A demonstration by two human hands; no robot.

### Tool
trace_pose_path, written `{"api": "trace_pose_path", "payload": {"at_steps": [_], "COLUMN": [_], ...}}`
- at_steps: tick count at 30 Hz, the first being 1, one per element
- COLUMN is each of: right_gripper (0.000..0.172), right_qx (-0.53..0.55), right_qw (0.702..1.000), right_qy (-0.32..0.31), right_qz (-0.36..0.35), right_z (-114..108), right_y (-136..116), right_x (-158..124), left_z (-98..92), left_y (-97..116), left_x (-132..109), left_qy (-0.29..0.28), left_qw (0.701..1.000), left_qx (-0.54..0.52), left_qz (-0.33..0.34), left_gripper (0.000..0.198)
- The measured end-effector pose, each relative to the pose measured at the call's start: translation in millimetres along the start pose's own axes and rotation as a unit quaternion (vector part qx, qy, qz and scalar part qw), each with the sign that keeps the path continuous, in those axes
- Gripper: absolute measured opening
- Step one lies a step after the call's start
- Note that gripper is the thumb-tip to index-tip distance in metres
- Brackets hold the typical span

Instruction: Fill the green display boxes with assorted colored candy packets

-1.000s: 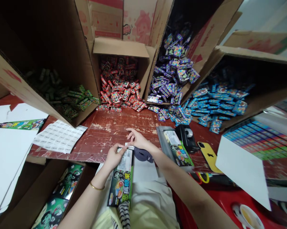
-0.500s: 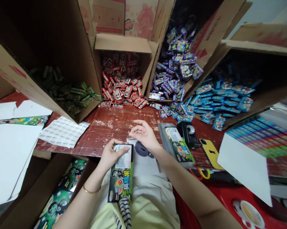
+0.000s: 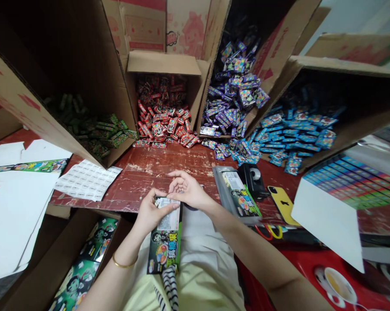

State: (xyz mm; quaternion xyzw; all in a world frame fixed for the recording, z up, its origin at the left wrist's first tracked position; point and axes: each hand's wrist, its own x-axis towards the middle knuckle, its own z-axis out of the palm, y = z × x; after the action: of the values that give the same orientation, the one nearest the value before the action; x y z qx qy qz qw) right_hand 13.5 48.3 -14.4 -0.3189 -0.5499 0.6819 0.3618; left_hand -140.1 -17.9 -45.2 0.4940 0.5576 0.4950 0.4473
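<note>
A black and green candy box point(image 3: 164, 246) with a white label stands lengthwise on my lap. My left hand point(image 3: 154, 211) grips its upper end, the thumb lying across the label. At the top edge of that box is my right hand point(image 3: 188, 190), its thumb and index finger pinched together and the other fingers curled; whatever they hold is too small to name. Past the hands, cartons hold green point(image 3: 107, 129), red point(image 3: 164, 125), purple point(image 3: 229, 108) and blue point(image 3: 295, 134) candy packets, some spilling onto the red table point(image 3: 143, 168).
On the right lie a similar box in clear plastic point(image 3: 243, 196), a black tape dispenser point(image 3: 253, 181), a yellow phone point(image 3: 283, 203) and a filled display box point(image 3: 359, 177). A cup point(image 3: 340, 283) is lower right. At left are a sticker sheet point(image 3: 87, 179) and white cards point(image 3: 16, 216).
My right hand has moved left and down to the top of the box, beside my left fingers. The round dark object near it is now mostly hidden. The view has shifted slightly.
</note>
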Motion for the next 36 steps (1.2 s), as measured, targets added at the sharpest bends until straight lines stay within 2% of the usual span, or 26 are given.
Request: {"api": "trace_pose_path", "payload": {"at_steps": [2,4,6,7,9,12,13,14,15,17,19,20,22,25,26,28,30,32,33,36], "right_gripper": [0.055,0.053,0.052,0.051,0.051,0.065,0.07,0.075,0.077,0.077,0.076,0.077,0.077,0.074,0.073,0.07,0.065,0.059,0.057,0.052], "right_qx": [0.071,0.138,0.176,0.18,0.151,0.038,0.002,-0.025,-0.04,-0.037,-0.009,0.007,0.026,0.056,0.072,0.111,0.145,0.172,0.182,0.182], "right_qw": [0.995,0.978,0.957,0.954,0.967,0.995,0.998,0.999,0.999,0.996,0.993,0.991,0.99,0.987,0.983,0.966,0.947,0.939,0.939,0.944], "right_qy": [0.008,-0.006,-0.023,-0.022,-0.012,-0.017,-0.014,-0.003,0.019,0.075,0.117,0.13,0.135,0.148,0.17,0.233,0.284,0.295,0.29,0.273], "right_qz": [0.072,0.159,0.228,0.24,0.206,0.093,0.062,0.037,0.017,-0.01,-0.02,-0.02,-0.003,0.028,0.024,-0.005,-0.03,-0.035,-0.036,-0.049], "right_z": [-1.0,-1.5,-2.5,-4.1,-12.4,-40.2,-51.7,-62.7,-71.7,-79.9,-72.4,-64.2,-44.8,-26.5,-25.6,-29.3,-35.1,-38.5,-39.6,-48.4], "right_y": [5.9,14.6,24.9,29.7,36.7,35.1,31.0,25.8,20.0,10.4,7.3,8.5,14.5,20.5,19.5,13.1,5.9,4.2,6.4,19.8], "right_x": [2.3,5.1,7.0,7.3,6.3,0.9,-1.8,-5.0,-8.7,-18.6,-33.1,-42.2,-62.2,-86.6,-91.2,-95.2,-95.0,-94.0,-94.0,-97.0], "left_z": [1.0,3.5,7.0,8.5,8.3,-4.6,-12.2,-20.6,-28.9,-41.6,-45.1,-43.5,-36.8,-29.6,-29.1,-28.9,-25.9,-18.9,-14.9,-9.9], "left_y": [0.1,0.7,1.7,2.0,1.7,-0.5,-0.6,0.0,1.8,8.8,20.1,26.5,38.8,49.2,49.5,45.9,40.5,38.4,39.7,50.2], "left_x": [0.3,-0.6,-4.6,-8.3,-18.7,-34.8,-37.8,-39.0,-38.5,-33.8,-27.7,-25.3,-22.9,-25.1,-27.1,-32.0,-37.2,-41.6,-43.3,-45.9], "left_qy": [0.0,0.004,0.01,0.009,-0.029,-0.173,-0.194,-0.186,-0.151,-0.016,0.104,0.138,0.166,0.161,0.153,0.094,-0.01,-0.098,-0.113,-0.108], "left_qw": [1.0,1.0,0.999,0.998,0.994,0.973,0.966,0.965,0.97,0.979,0.962,0.952,0.941,0.948,0.95,0.962,0.972,0.977,0.981,0.991], "left_qx": [-0.006,-0.019,-0.051,-0.069,-0.093,-0.083,-0.084,-0.091,-0.107,-0.169,-0.246,-0.274,-0.294,-0.276,-0.27,-0.25,-0.212,-0.157,-0.127,-0.058], "left_qz": [0.011,0.02,0.014,0.003,-0.039,-0.13,-0.149,-0.158,-0.156,-0.117,-0.053,-0.02,0.021,0.002,-0.016,-0.062,-0.102,-0.109,-0.095,-0.054], "left_gripper": [0.031,0.029,0.036,0.043,0.05,0.036,0.033,0.031,0.033,0.044,0.057,0.062,0.068,0.074,0.073,0.068,0.061,0.051,0.044,0.029]}}
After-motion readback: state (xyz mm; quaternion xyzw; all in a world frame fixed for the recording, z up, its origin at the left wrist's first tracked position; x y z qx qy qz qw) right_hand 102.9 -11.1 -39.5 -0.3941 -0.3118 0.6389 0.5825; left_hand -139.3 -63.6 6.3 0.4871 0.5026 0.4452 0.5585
